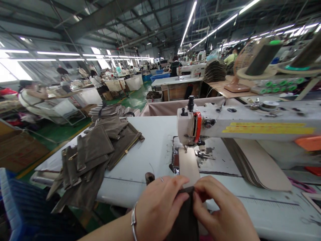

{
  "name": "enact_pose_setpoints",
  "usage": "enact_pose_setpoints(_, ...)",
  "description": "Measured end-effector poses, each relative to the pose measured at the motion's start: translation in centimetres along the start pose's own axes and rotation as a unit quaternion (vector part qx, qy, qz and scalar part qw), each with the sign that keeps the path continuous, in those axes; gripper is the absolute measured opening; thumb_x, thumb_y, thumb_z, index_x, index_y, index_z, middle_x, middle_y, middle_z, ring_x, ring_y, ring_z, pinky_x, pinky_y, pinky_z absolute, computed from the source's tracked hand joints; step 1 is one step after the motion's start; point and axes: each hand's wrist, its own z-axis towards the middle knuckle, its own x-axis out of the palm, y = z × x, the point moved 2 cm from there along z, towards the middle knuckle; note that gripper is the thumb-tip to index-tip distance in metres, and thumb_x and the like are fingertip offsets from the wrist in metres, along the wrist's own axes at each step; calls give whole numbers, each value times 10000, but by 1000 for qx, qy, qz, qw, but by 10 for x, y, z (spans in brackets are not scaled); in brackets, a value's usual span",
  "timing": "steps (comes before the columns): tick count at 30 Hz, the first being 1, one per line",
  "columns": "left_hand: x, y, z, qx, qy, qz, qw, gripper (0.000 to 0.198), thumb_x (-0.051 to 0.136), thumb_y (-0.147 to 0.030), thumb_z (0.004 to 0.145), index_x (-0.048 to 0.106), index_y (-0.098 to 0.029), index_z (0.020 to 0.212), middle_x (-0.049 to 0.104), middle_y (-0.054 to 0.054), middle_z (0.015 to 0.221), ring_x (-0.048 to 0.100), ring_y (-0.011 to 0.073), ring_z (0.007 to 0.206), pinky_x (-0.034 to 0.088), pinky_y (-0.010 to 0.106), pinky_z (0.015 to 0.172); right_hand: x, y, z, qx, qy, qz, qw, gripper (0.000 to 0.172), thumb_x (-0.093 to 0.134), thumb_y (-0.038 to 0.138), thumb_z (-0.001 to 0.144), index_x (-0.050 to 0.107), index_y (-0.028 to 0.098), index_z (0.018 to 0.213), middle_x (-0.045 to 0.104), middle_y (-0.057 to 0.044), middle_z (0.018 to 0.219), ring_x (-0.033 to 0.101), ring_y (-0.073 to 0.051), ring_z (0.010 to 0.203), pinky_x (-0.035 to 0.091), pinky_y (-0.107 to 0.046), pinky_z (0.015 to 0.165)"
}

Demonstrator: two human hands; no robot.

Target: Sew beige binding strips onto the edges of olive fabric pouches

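Note:
My left hand (160, 204), with a ring and a silver bangle, pinches the top edge of a dark brown fabric piece (185, 217) at the table's front. From the other side, my right hand (220, 207) grips the same edge between thumb and fingers. Just beyond my fingers, a pale beige strip (189, 164) lies under the needle area of the sewing machine (190, 124). It runs toward my hands; whether it is joined to the brown fabric is hidden. A small dark rolled bit (149, 178) shows beside my left hand.
Brown zippered fabric pieces (95, 150) are heaped at the table's left. Stacked beige-and-brown panels (260, 164) lie under the machine arm at right. A blue crate (15, 201) stands at lower left. Thread snips (311, 220) lie at far right. Co-workers sit farther back.

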Motion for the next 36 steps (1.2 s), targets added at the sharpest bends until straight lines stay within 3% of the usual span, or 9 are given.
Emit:
enact_pose_setpoints(4,-1,2,-1,-25,-18,-7,1000,310,556,-183,903,456,-279,1180,657,-19,997,637,177,889,513,319,818,-9,-9,-2,36,-33,1,999,49,531,195,825,544,242,828,585,13,825,573,-117,718,469,-232,649)
enact_pose_setpoints(10,-1,1,-2,-26,-24,-5,999,272,536,-206,917,473,-276,1172,663,-11,999,644,175,900,522,309,816,-7,-5,0,36,35,73,996,54,498,201,846,538,234,833,557,15,786,559,-116,712,469,-228,632)
enact_pose_setpoints(16,-1,2,-1,-33,-19,-12,999,297,559,-194,902,473,-278,1174,664,-14,991,642,174,901,516,309,821,-6,-5,0,39,-10,35,999,58,510,184,837,519,232,806,552,19,802,549,-111,725,455,-227,638)
enact_pose_setpoints(21,1,0,-2,-26,-11,-20,999,272,546,-179,904,493,-268,1156,661,-14,1023,636,172,898,504,298,807,-2,-5,-3,19,25,43,999,56,502,194,844,527,236,816,545,23,783,546,-113,721,448,-232,640)
enact_pose_setpoints(24,-3,2,3,-41,-16,-33,998,248,533,-183,914,511,-267,1146,662,-14,1017,633,162,909,487,283,827,-9,-14,-4,63,-22,25,997,39,519,216,836,548,236,818,568,13,822,557,-126,753,446,-245,670)
enact_pose_setpoints(26,-8,8,11,-68,-21,-46,996,223,517,-185,922,527,-262,1131,661,-12,990,631,152,906,475,270,835,-13,-20,-6,107,-20,65,992,107,509,278,862,552,230,778,575,8,808,561,-134,754,443,-247,675)
enact_pose_setpoints(29,-15,26,27,-108,-34,-58,992,201,495,-191,929,538,-243,1119,649,-10,938,627,143,876,462,255,814,-4,-20,-12,188,108,223,951,204,507,394,887,565,219,800,590,6,783,571,-136,740,450,-243,663)
enact_pose_setpoints(32,-19,48,43,-130,-67,-40,988,180,481,-203,930,543,-219,1098,636,-3,920,622,151,867,453,269,818,14,-13,-22,279,241,373,852,284,572,483,843,568,203,891,599,16,739,565,-116,630,437,-217,555)
enact_pose_setpoints(36,-21,68,53,-131,-75,-26,988,187,467,-228,931,543,-206,1101,624,8,901,618,170,876,453,292,839,22,-9,-30,320,277,491,762,353,549,523,857,603,183,936,615,10,744,576,-88,579,442,-196,539)
